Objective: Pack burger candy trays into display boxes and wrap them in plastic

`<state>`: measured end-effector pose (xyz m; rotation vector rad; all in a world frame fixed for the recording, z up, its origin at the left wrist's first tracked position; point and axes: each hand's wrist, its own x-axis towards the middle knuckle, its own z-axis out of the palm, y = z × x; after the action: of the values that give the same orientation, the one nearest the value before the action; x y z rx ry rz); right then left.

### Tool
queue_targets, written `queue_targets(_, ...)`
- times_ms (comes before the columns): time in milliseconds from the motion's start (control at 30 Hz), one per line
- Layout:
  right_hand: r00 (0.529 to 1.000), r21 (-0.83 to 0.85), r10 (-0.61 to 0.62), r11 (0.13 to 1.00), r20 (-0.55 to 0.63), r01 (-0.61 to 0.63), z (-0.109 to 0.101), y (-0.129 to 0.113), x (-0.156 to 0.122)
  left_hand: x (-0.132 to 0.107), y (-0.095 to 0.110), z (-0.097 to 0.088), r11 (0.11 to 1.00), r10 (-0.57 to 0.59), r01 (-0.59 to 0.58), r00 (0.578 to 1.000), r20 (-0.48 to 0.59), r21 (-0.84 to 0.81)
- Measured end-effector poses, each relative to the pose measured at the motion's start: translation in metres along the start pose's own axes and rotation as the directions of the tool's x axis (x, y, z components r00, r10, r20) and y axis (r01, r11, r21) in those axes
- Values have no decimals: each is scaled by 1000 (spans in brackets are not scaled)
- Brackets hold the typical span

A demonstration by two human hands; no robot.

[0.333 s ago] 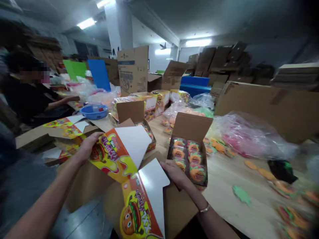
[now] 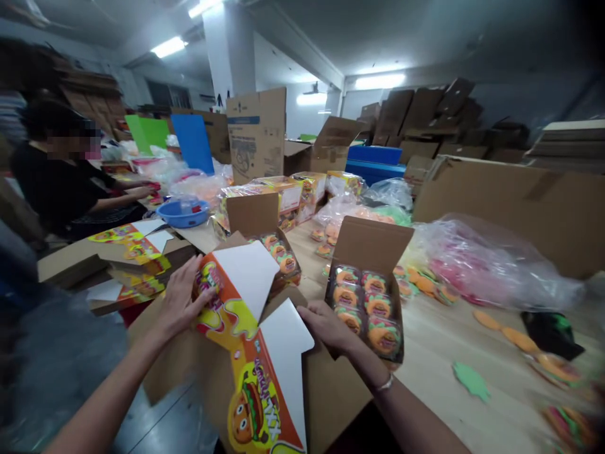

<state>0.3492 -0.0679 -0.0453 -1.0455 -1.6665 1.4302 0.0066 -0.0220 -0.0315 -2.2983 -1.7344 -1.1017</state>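
Note:
I hold a flat, unfolded printed carton [image 2: 246,328], orange and yellow with a burger cartoon and white inner flaps. My left hand [image 2: 182,296] grips its upper left end, fingers pressed on the printed face. My right hand [image 2: 326,326] holds the carton's right flap, fingers curled at its edge. Just right of that hand stands an open brown box [image 2: 368,277] filled with wrapped burger-shaped candies [image 2: 373,309]. A second open box with candies [image 2: 278,252] sits behind the carton.
Another person in black [image 2: 61,176] works at the far left by a blue bowl [image 2: 183,213]. Stacks of flat printed cartons [image 2: 132,252] lie at left. Plastic bags of candy [image 2: 486,265], loose candies [image 2: 515,337] and large cardboard boxes [image 2: 520,195] fill the right side.
My left hand has moved right and down along the carton, folding its upper part inward. The view shifted slightly; the right hand stays on the flap.

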Motion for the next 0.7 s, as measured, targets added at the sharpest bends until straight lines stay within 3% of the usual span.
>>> queue_targets(100,986,52,-59,997,156,52,13,-14,10,25,22,-6,994,106,-105,994,-32,23)
queue_targets(200,968,7,-118,993,222,119,18,-23,21,50,42,-9,991,98,-84,986,135,-101)
queue_targets(300,972,-34,-161,985,173,170,10,-31,28,61,50,-9,974,31,37,955,296,-222)
queue_targets(433,969,-111,-196,971,152,214,-11,-43,30,71,47,-10,989,97,-78,985,146,-128)
queue_targets(500,960,-124,-205,965,191,231,-20,-45,27,80,44,-11,988,127,-114,984,126,-104)
queue_targets(600,953,-118,-172,971,250,206,-28,-42,22,89,41,-18,991,66,-48,988,140,-123)
queue_targets(700,980,-246,-105,958,170,146,-36,-32,22,78,39,-30,976,-21,37,997,77,-214)
